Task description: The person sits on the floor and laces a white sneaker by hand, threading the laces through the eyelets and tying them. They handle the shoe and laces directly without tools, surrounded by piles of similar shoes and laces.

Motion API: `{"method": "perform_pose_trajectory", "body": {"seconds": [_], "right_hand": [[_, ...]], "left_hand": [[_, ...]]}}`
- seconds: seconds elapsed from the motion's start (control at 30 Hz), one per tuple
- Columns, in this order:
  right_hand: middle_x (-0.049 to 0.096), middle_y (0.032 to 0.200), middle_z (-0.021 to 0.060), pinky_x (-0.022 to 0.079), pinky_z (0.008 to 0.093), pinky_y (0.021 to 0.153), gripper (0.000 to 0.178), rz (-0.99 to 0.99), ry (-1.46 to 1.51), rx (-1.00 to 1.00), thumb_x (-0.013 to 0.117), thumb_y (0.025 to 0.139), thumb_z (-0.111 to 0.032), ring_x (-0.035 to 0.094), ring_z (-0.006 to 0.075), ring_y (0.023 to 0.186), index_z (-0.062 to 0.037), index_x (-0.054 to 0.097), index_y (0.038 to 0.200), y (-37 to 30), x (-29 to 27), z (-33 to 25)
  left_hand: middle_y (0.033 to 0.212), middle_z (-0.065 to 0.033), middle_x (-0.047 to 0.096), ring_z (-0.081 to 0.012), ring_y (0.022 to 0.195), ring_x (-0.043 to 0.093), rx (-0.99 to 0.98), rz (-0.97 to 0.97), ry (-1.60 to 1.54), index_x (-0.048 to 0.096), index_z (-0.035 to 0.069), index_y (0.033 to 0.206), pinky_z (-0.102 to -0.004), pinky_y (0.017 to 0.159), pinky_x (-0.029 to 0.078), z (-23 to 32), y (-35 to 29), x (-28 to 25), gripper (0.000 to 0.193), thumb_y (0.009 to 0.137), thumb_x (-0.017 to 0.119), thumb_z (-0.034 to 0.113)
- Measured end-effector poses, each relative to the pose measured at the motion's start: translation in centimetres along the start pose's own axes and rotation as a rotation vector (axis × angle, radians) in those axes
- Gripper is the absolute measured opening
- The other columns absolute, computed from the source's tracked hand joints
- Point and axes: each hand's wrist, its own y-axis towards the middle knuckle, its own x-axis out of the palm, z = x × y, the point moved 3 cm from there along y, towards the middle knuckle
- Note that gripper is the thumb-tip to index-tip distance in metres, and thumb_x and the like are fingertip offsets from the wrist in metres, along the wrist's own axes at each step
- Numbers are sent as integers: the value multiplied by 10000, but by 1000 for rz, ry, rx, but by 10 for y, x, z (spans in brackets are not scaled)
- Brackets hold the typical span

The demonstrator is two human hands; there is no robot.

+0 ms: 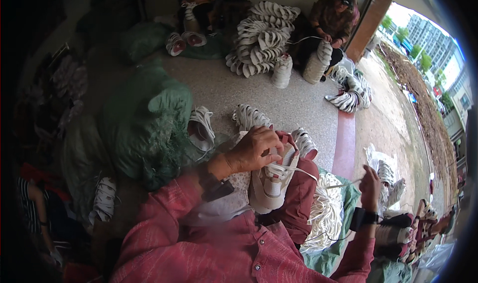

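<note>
A beige and white shoe upper with dark pink lining rests on my lap, its toe toward me. My left hand bends over its opening, fingers curled and closed on the upper's edge by the eyelets. A white shoelace crosses the upper and loops out to the right. Held away to the right, my right hand pinches a stretched end of the lace. Beside my right leg lies a large bundle of white laces on green sacking.
Stacked shoe uppers stand just beyond my knees, with a single upper to their left. A bulging green sack fills the left. Farther off, a person in a cap works beside tall stacks of uppers. Others sit around the edges.
</note>
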Motion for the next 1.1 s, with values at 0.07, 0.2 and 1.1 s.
{"method": "perform_pose_trajectory", "body": {"seconds": [0.07,0.2,1.1], "right_hand": [[587,753,-23,301,185,428,214,86,-152,67,610,951,-219,419,19,508,-38,691,1031,-10,59,-16],[671,848,51,463,264,481,136,-272,-235,-40,589,948,-89,600,88,640,-3,669,1018,-9,151,22],[656,806,109,519,381,686,220,-743,-698,-781,647,674,-55,636,312,741,-65,703,887,-18,200,1]], "left_hand": [[909,-49,613,-253,940,599,89,-71,-75,648,104,966,-361,879,441,3,24,22,197,779,708,119],[817,-37,582,-195,755,596,-111,-296,-216,642,55,955,-300,701,484,-19,34,59,199,765,695,80],[820,-36,643,-144,780,625,-383,-540,-300,680,37,863,-288,698,483,-22,29,75,149,728,681,100]]}}
